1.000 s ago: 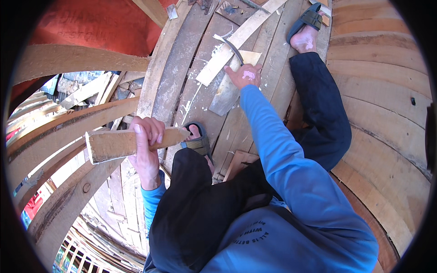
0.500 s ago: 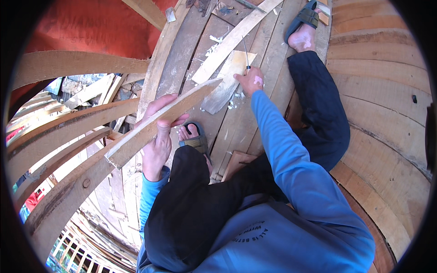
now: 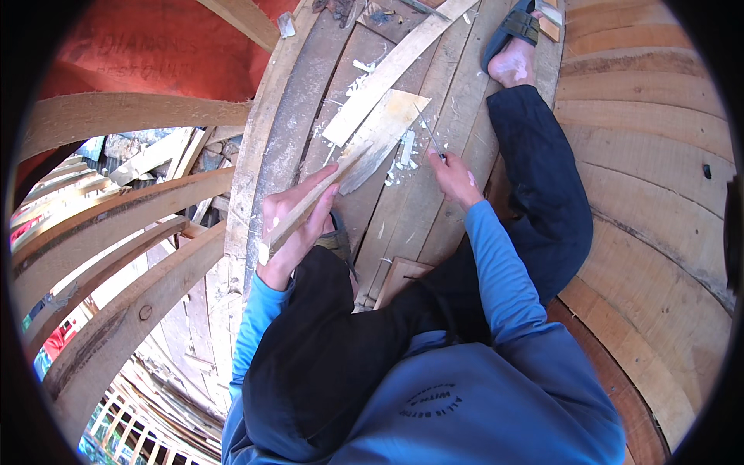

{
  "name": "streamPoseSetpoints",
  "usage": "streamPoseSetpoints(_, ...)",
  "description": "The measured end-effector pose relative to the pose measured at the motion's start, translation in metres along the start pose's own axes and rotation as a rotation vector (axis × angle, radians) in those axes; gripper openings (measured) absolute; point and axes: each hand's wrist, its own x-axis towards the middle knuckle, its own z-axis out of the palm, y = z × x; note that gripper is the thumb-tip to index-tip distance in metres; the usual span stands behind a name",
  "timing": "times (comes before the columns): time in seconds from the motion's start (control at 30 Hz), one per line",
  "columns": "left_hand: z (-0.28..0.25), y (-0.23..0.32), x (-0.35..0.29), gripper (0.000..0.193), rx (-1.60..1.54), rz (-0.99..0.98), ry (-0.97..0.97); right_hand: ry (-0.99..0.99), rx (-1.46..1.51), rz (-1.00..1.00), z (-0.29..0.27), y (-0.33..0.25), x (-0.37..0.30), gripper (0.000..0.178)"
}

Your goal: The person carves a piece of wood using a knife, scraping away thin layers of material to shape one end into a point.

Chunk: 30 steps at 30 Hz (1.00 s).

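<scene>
My left hand is closed around a narrow wooden strip, thumb on one side and fingers on the other. The strip slants up and away from me, its far end over a flat pale board on the planks. In my right hand is a knife; its thin blade points away from me, and its handle is mostly hidden in my grip. Blade and strip are apart. White wood shavings lie on the planks between my hands.
A long pale batten lies beyond the board on the plank floor. Curved wooden ribs stand at the left, with a red sheet behind. A planked wall curves up at the right. My sandalled foot is at the far right.
My right hand has drawn back toward me and right with the knife, away from the board. The strip in my left hand has turned edge-on, and its near end has swung right.
</scene>
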Motion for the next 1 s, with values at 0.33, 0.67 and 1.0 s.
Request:
streamPoseSetpoints(0.33, 0.009, -0.009, -0.030, 0.040, 0.177, 0.228, -0.086, -0.305, -0.344, -0.242, 0.019, -0.037, -0.047, 0.049)
streamPoseSetpoints(0.67, -0.001, -0.005, -0.028, 0.041, 0.216, 0.245, -0.126, -0.387, -0.627, -0.394, 0.017, -0.066, -0.047, 0.035)
streamPoseSetpoints(1.0, -0.002, -0.004, -0.025, 0.039, 0.207, 0.224, -0.073, -0.419, -0.753, -0.404, 0.034, -0.059, -0.029, 0.031)
